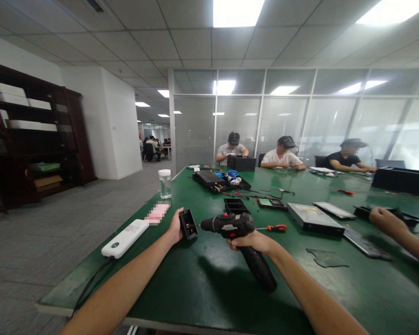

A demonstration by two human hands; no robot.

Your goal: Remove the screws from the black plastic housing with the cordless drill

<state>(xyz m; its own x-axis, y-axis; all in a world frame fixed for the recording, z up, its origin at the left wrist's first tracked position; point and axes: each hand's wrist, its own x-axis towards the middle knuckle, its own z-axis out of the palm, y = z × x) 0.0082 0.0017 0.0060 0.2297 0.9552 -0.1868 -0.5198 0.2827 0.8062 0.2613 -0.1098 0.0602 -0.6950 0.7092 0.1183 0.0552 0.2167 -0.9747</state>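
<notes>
My right hand is wrapped round the grip of a black cordless drill, which points left. Its thin bit reaches into a small black plastic box. That box is held tilted, its open side facing the drill, with my left hand closed on its left side; most of those fingers are hidden behind it. Just behind the drill lies a black compartmented plastic part. A screwdriver with an orange and black handle rests to the right of the drill.
On the green table are a white power bank-like device with a cable, a lidded clear jar, an optical drive, a glass shard and a pile of electronic parts. Another person's hand is at right; several people sit beyond.
</notes>
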